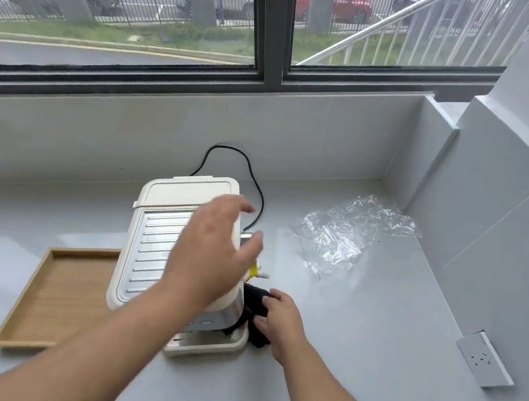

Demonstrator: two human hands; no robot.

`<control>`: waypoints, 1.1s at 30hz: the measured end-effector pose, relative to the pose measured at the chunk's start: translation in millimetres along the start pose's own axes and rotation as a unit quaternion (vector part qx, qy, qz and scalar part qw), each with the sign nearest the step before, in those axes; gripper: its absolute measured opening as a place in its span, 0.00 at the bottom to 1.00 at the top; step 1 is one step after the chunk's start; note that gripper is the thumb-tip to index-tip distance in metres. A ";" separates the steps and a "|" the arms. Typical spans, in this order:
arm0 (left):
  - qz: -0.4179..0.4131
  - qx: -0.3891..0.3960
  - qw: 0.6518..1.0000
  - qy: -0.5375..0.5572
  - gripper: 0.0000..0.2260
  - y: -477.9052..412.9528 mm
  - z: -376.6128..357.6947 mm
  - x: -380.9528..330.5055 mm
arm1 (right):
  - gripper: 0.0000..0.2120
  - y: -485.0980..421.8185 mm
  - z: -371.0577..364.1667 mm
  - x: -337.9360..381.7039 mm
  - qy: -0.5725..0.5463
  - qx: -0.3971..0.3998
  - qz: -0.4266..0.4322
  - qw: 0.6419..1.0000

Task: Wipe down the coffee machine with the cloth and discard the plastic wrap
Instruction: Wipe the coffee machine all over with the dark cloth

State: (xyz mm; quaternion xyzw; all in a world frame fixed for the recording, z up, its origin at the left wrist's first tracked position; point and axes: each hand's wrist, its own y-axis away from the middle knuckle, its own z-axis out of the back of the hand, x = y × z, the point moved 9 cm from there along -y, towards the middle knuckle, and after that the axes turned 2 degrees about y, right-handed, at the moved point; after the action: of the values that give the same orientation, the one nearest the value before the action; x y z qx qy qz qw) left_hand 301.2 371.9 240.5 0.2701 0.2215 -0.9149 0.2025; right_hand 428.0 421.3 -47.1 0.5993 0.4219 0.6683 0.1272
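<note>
A cream coffee machine (pixel 160 236) with a ribbed metal top stands on the grey counter (pixel 373 339). My left hand (pixel 214 248) lies over its top right edge, fingers spread and relaxed. Low at the machine's right side, my right hand (pixel 278 320) grips a black cloth (pixel 254 299) against it. A crumpled sheet of clear plastic wrap (pixel 351 231) lies on the counter to the right, apart from both hands.
A shallow wooden tray (pixel 57 299) lies left of the machine, touching it. The black power cord (pixel 253 177) loops behind to the back wall. A wall socket (pixel 484 360) sits low on the right wall. The counter's front edge runs near my forearms.
</note>
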 end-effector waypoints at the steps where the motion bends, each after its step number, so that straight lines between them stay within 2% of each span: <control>1: 0.017 -0.002 0.999 -0.036 0.19 -8.2 8.6 16.7 | 0.17 -3.3 1.7 -0.9 -0.015 -0.001 -0.009 1.000; 5: 0.090 0.102 0.976 -0.172 0.32 -16.8 12.7 78.6 | 0.13 -14.4 5.5 -1.5 -0.088 0.003 -0.048 0.995; 8: 0.098 0.133 0.966 -0.198 0.38 -13.1 5.4 97.4 | 0.15 -22.9 3.5 2.6 -0.118 0.015 -0.071 0.990; 15: 0.094 0.102 0.970 -0.200 0.38 -12.8 3.2 104.3 | 0.18 -44.8 0.2 24.2 -0.027 0.063 -0.051 0.996; 19: 0.095 0.097 0.971 -0.197 0.37 -12.5 3.2 104.0 | 0.20 -57.3 -3.9 33.6 -0.023 0.046 -0.031 0.998; 24: 0.096 0.094 0.972 -0.193 0.36 -12.3 4.6 102.5 | 0.08 -76.1 -13.1 45.2 0.007 0.064 -0.027 0.998; 33: 0.104 0.095 0.970 -0.195 0.37 -12.6 3.4 102.8 | 0.06 -98.1 -31.6 76.3 0.165 0.047 -0.006 0.985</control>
State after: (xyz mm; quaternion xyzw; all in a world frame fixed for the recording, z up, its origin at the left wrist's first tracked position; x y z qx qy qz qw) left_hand 214.2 354.7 186.8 0.1257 0.0603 -0.9405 0.3098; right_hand 347.4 519.8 -62.1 0.4836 0.4717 0.7367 0.0308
